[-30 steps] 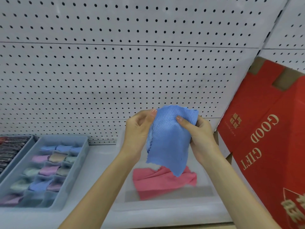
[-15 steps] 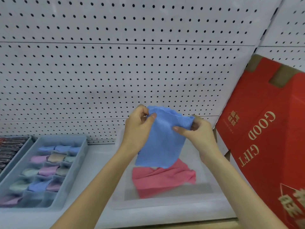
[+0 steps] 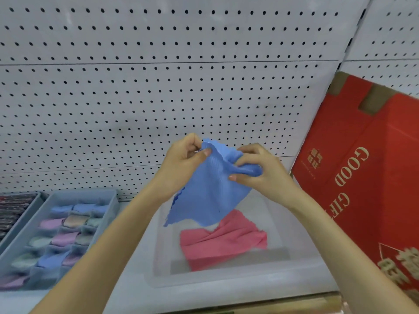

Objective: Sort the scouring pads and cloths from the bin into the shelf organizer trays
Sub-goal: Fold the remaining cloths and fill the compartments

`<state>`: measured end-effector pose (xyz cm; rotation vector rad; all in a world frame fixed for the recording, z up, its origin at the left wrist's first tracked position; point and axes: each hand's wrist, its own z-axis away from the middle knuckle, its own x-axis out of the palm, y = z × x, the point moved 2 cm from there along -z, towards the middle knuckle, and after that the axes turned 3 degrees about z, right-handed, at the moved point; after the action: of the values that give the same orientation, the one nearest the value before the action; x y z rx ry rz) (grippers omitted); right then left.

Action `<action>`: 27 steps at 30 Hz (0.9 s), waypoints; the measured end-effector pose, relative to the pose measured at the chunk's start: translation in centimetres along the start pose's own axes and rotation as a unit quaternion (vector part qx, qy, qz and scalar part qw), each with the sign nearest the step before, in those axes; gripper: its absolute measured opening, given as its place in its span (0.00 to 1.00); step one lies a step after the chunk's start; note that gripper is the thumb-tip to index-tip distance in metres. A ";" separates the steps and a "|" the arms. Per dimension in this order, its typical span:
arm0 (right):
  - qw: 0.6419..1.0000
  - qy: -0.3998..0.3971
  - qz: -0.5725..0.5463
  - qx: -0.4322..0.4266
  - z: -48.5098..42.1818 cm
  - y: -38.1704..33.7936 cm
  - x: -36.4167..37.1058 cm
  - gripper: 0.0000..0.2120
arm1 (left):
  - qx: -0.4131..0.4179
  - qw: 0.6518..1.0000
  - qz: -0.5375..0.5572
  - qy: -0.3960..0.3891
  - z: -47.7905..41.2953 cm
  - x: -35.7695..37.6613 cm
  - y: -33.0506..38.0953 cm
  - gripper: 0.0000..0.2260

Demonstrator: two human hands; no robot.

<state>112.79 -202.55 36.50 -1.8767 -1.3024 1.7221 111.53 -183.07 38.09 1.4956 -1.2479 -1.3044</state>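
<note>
Blue cloth (image 3: 208, 196) is off the shelf (image 3: 127, 291), held up in the air above the clear bin (image 3: 158, 245) by both hands. The left hand (image 3: 181, 168) pinches its top edge between thumb and curled fingers (image 3: 205, 152). The right hand (image 3: 260, 175) has its fingers closed round the bunched upper right corner, and the rest of the cloth hangs loose below.

By my reading the sorting is close to its end. The bin, which stands at the front edge of the shelf near the middle, shows only one thing left inside: a crumpled pink cloth (image 3: 217, 245) on its floor. I see no scouring pads in it.

Two trays are in view towards the left end of the shelf. The divided organizer tray (image 3: 77, 193) already has folded pastel cloths in most of its compartments. It is too blurred for me to count them, or to say which cells near its front are free. The second tray (image 3: 13, 209), cut off by the left edge of the view, holds a row of dark pads.

So two cloths remain to place, one in hand and one in the bin.
</note>
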 end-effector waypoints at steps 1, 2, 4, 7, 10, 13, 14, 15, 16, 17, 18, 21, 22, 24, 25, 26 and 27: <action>1.000 -0.001 0.016 0.013 -0.1 0.4 -0.2 0.05 | -0.005 1.000 0.009 -0.001 0.0 -0.3 0.1 0.10; 1.000 -0.004 0.021 0.021 -0.1 0.8 -0.4 0.11 | -0.008 1.000 0.013 0.000 0.0 -0.6 0.2 0.09; 0.999 -0.013 0.002 0.036 -0.1 1.2 -1.1 0.20 | -0.012 1.000 0.012 0.005 -0.1 -1.2 0.1 0.08; 0.994 0.023 -0.094 0.050 -0.1 1.0 -1.9 0.15 | -0.031 0.998 0.038 0.027 0.1 -1.2 -0.5 0.08; 0.970 0.082 -0.218 0.074 -0.2 0.7 -2.0 0.06 | -0.050 0.993 0.095 0.046 0.4 -1.1 -1.2 0.06; 0.954 0.128 -0.258 0.087 -0.4 0.6 -1.8 0.07 | -0.056 0.985 0.153 0.049 0.6 -0.9 -1.2 0.06; 0.950 0.144 -0.263 0.091 -0.5 0.5 -1.8 0.08 | -0.058 0.983 0.168 0.049 0.7 -0.9 -1.1 0.05; 0.947 0.155 -0.267 0.093 -0.6 0.3 -1.8 0.09 | -0.061 0.980 0.182 0.046 0.7 -0.8 -1.0 0.05; 0.944 0.162 -0.270 0.094 -0.7 0.1 -1.9 0.09 | -0.062 0.978 0.196 0.043 0.6 -0.7 -1.0 0.05; 0.943 0.169 -0.270 0.095 -0.7 0.0 -2.0 0.10 | -0.065 0.975 0.210 0.040 0.6 -0.6 -0.9 0.05; 0.943 0.176 -0.267 0.095 -0.8 -0.1 -2.1 0.10 | -0.067 0.972 0.222 0.041 0.6 -0.5 -0.8 0.05; 0.943 0.186 -0.260 0.093 -1.0 -0.4 -2.6 0.11 | -0.065 0.969 0.228 0.068 0.4 -0.3 -0.8 0.05; 0.944 0.183 -0.260 0.091 -1.0 -0.4 -2.7 0.12 | -0.064 0.969 0.222 0.083 0.3 -0.3 -0.8 0.04; 0.944 0.172 -0.267 0.089 -0.9 -0.6 -2.9 0.15 | -0.070 0.970 0.205 0.112 0.2 -0.3 -0.9 0.08; 0.943 0.168 -0.271 0.090 -0.8 -0.6 -2.9 0.16 | -0.076 0.970 0.198 0.117 0.2 -0.3 -1.0 0.11; 0.943 0.167 -0.273 0.093 -0.8 -0.5 -2.9 0.16 | -0.081 0.972 0.192 0.111 0.1 -0.3 -1.0 0.15; 0.943 0.166 -0.272 0.100 -0.8 -0.4 -2.8 0.16 | -0.086 0.973 0.187 0.101 0.0 -0.3 -1.0 0.17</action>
<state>113.68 -204.12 38.84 -1.4322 -1.2920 1.1483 111.67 -182.59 37.18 1.1690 -1.1816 -0.9584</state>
